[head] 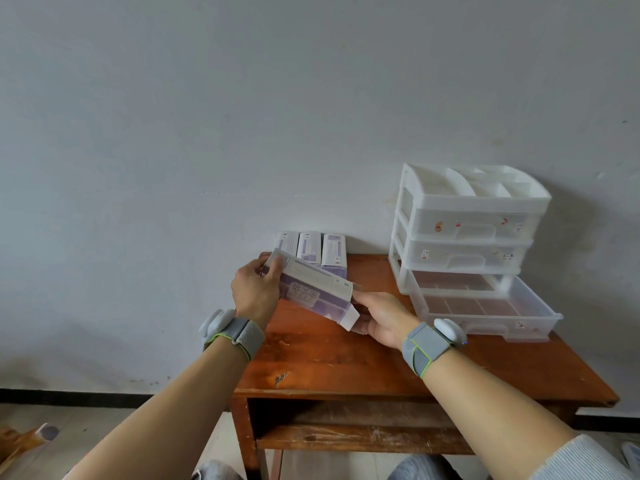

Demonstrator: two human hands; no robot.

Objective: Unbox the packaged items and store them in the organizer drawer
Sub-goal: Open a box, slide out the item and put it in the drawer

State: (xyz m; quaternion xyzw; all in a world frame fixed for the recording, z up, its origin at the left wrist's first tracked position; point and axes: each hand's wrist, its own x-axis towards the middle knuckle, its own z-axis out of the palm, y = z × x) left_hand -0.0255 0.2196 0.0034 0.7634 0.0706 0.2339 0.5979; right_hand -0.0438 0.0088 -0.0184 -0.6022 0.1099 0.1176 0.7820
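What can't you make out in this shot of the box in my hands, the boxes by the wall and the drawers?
- Box in both hands, head view: print too small to read; left hand covers its far end, so whether that flap is open is unclear.
- Three boxes by the wall: lower parts hidden by the held box.
- Two shut drawers of the organizer: frosted fronts hide any contents.
- Right hand: fingertips hidden under the box.

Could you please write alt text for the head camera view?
Both hands, left hand and right hand, hold a purple-and-white box over a wooden table. Three more boxes stand against the wall beside a white drawer organizer with its bottom drawer open.
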